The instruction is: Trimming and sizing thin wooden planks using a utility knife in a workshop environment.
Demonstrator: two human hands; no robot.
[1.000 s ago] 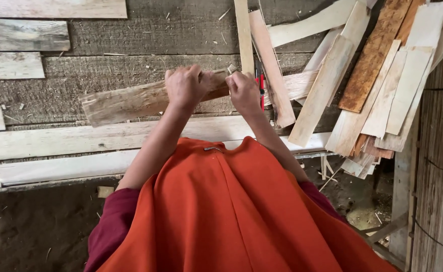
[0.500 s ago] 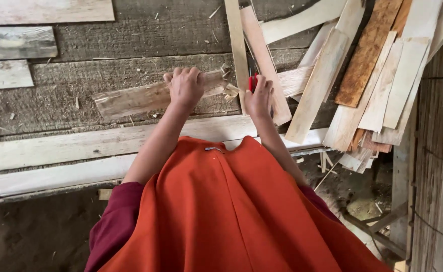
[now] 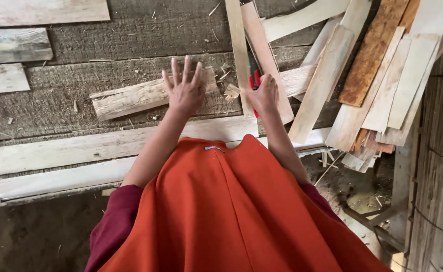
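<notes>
Hands over a rough split log (image 3: 146, 95), which I take as my landmark; it lies across weathered grey floor planks (image 3: 131, 35). My left hand (image 3: 185, 90) hovers at the log's right end with all five fingers (image 3: 175, 68) spread wide and nothing gripped; I cannot tell whether the palm touches the wood. My right hand (image 3: 264, 95) is just right of the log, fingers curled narrow around a red-handled tool (image 3: 254, 80) (only the handles show above the knuckles, so I cannot say what kind). I judge that the tool is kept on that side so that it stays clear of the open hand.

Right of the log, two long pale strips (image 3: 251, 55) stand almost upright in the view, with curled wood shavings (image 3: 230, 91) between them and the log's end. Farther right, well apart from the log, a fanned heap of thin slats (image 3: 377, 85) leans together. Below the log, nearer my body, pale boards (image 3: 70, 148) run lengthwise. An orange garment (image 3: 221, 211) with maroon sleeves fills the lower view.
</notes>
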